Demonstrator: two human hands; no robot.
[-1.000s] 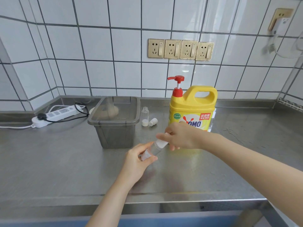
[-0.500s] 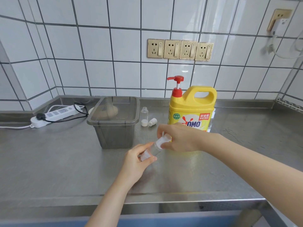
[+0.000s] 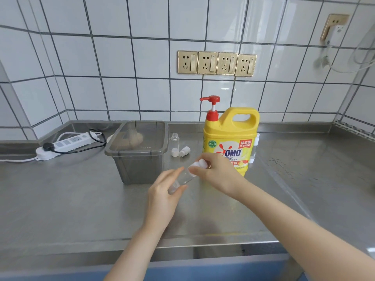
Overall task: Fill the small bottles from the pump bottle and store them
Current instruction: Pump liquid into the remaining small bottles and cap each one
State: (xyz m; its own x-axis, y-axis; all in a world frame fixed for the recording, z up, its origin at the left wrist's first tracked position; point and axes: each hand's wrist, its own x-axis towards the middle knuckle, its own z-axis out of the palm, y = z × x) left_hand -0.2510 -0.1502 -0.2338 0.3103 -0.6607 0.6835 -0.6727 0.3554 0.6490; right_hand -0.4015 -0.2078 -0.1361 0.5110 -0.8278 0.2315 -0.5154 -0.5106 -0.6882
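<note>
Gripping a small clear bottle (image 3: 183,177) low over the steel counter (image 3: 81,199), near its front edge: left hand (image 3: 162,196) curling thumb and fingers round the tilted body, right hand (image 3: 215,173) pinching the white cap (image 3: 199,164) at the raised neck end. Looking empty and very light, probably rigid thin plastic, smooth enough to slip; best holding round the body while turning the cap, judging by the shape. Differing from half a second earlier: right fingers closing further over the cap, wrist rolling slightly, bottle staying at much the same spot. Standing just behind the hands, a yellow pump bottle (image 3: 229,142) with a red pump head, likely heavy and steady enough for one-handed pressing. Sitting to its left, an uncapped small bottle (image 3: 174,141) with loose white caps (image 3: 179,152) beside it, then a grey translucent bin (image 3: 138,151) waiting for storage. Lying farther left, a white power strip (image 3: 65,144); rising beyond, a white tiled wall with gold sockets (image 3: 217,62).
</note>
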